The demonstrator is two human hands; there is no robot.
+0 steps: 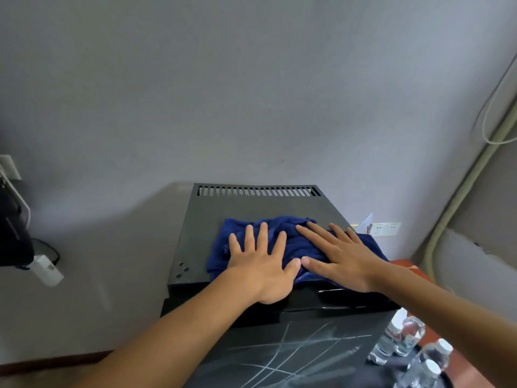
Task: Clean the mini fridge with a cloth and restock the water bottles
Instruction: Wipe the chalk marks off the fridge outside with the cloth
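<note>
Wiping the top of the fridge (251, 204). The cloth (296, 243), blue and bunched, lies on the black top panel toward its front right, with one edge trailing over the right side. The left hand (260, 264) and right hand (340, 257) both press flat on the cloth, fingers straight and spread, thumbs almost touching; neither hand grasps anything. The palm of the left hand overhangs the front edge of the panel.

To do this step well, judged from the present layout: keep the palms flat so that pressure spreads across the cloth, and move both hands together so that the fabric does not ruck further. The bare panel to the left and the strip before the vent slots (258, 191) appear not yet covered; strokes should probably run toward them in overlapping passes. Near the slots, lighter pressure would likely keep fabric from catching. The hanging edge is best drawn back onto the panel, since it may drag the cloth off the side.

The bottles (402, 341) stand at lower right, beside the fridge front, apparently awaiting restocking. The door appears closed; the interior is hidden.
</note>
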